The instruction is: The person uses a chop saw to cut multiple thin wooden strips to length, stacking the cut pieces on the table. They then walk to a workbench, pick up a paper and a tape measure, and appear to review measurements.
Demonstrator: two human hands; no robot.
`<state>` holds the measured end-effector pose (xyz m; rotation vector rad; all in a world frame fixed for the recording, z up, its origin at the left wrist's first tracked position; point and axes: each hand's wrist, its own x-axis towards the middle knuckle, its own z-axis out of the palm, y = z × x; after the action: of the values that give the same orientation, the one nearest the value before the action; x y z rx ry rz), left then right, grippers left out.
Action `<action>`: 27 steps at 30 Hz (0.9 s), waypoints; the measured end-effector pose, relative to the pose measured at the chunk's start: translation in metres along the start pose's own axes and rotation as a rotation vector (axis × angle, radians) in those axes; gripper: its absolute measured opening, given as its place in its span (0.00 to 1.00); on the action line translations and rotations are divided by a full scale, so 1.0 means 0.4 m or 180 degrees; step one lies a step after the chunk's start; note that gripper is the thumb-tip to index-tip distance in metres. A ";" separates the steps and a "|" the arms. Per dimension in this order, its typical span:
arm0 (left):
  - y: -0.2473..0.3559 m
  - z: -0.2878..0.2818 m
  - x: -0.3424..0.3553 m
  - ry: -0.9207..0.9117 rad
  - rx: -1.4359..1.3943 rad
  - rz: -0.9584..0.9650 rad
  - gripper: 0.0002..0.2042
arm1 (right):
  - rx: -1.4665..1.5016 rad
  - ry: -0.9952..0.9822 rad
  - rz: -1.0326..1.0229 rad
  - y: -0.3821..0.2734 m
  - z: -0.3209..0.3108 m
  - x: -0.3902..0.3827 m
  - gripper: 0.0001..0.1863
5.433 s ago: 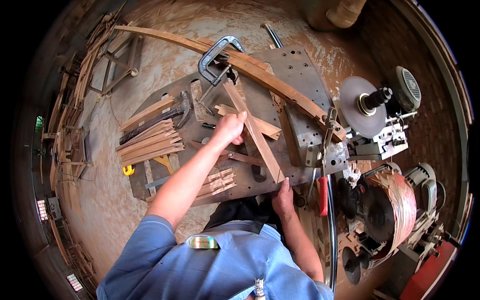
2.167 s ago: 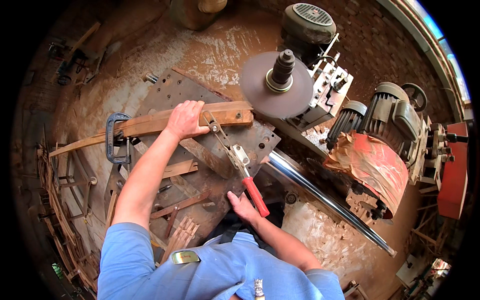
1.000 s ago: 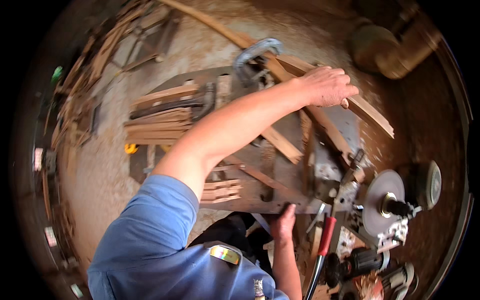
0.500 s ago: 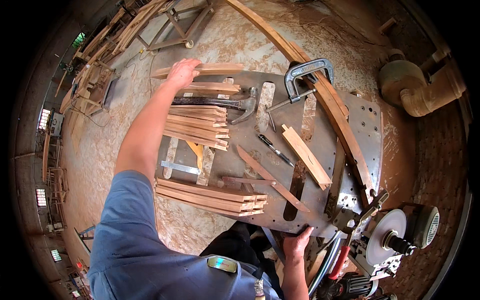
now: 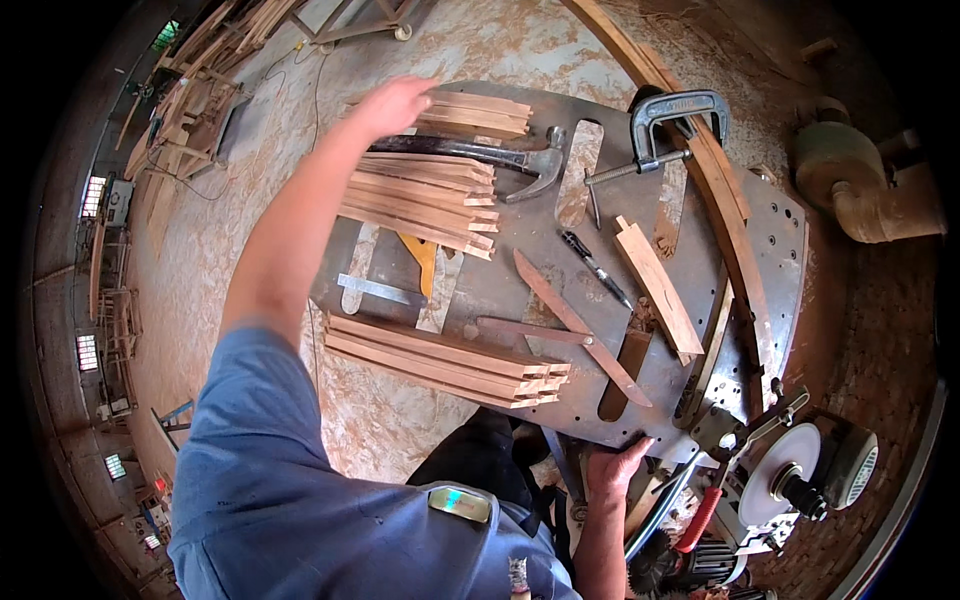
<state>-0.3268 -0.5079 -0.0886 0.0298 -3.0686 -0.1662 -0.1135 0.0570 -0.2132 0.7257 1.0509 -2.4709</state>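
My left hand (image 5: 396,106) is over the left end of several wooden strips (image 5: 480,113) at the table's far side. Its fingers are stretched out and it holds nothing that I can see. At the near edge my right hand (image 5: 612,472) grips the metal table (image 5: 570,428), thumb on top, other fingers hidden below. A claw hammer (image 5: 540,163) lies between the far strips and a larger pile of strips (image 5: 425,200). Nearer me is a neat stack of notched strips (image 5: 445,362). A wooden sliding bevel (image 5: 572,325), a pen (image 5: 596,268) and one single wooden piece (image 5: 658,285) lie to the right.
A C-clamp (image 5: 680,105) holds a long curved wooden beam (image 5: 735,230) on the table's right side. A square with a metal blade (image 5: 380,290) lies between the piles. At the lower right stands a machine with a pale disc (image 5: 780,475) and a red handle (image 5: 698,520).
The outermost strip under my left hand now lies beside the other far strips, and the hand has lifted off it. My right hand stays at the table's edge. The view has shifted.
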 end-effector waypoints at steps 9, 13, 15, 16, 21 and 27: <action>0.162 0.008 -0.480 0.0558 0.0704 0.0378 0.18 | 0.0058 0.0114 -0.0030 -0.004 -0.033 -0.003 0.40; 0.150 0.012 -0.492 0.0364 0.0624 0.0272 0.20 | -0.0093 0.0201 -0.0102 -0.009 -0.004 -0.028 0.41; 0.146 -0.011 -0.499 0.0304 0.0631 0.0412 0.20 | -0.0105 0.0170 -0.0169 -0.006 -0.013 -0.034 0.40; 0.155 -0.026 -0.498 0.0368 0.0642 0.0458 0.20 | -0.0053 0.0254 -0.0184 -0.008 -0.020 -0.035 0.38; 0.310 -0.147 -0.474 0.0643 -0.0709 -0.0226 0.16 | 0.0334 0.0316 -0.0167 -0.025 -0.081 -0.017 0.32; 0.561 -0.218 -0.370 0.0047 -0.4491 -0.1799 0.15 | 0.0253 0.0249 -0.0294 -0.063 -0.074 -0.052 0.33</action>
<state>-0.1767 -0.2907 0.0125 0.7462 -2.1233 -2.1232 -0.1002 0.0982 -0.2046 0.8218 1.0409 -2.5946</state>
